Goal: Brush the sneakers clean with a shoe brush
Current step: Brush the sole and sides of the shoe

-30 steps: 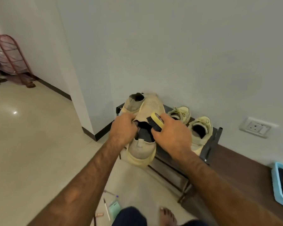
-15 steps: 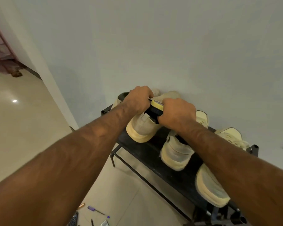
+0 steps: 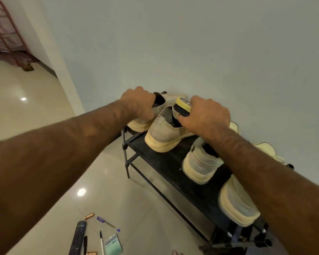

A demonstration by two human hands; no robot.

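1. The left hand (image 3: 138, 103) curls over the heel collar of the end sneaker (image 3: 136, 125) and grips it on the rack (image 3: 166, 162).
2. The right hand (image 3: 208, 115) grips the brush (image 3: 182, 105), yellow back up. The bristles sit at the collar of the second sneaker (image 3: 164, 133); contact appears likely but is partly hidden.
3. Half a second ago both hands met over one sneaker. They are now apart.

head cam | fwd+down | close over rack (image 3: 164, 162), wall (image 3: 191, 43) behind
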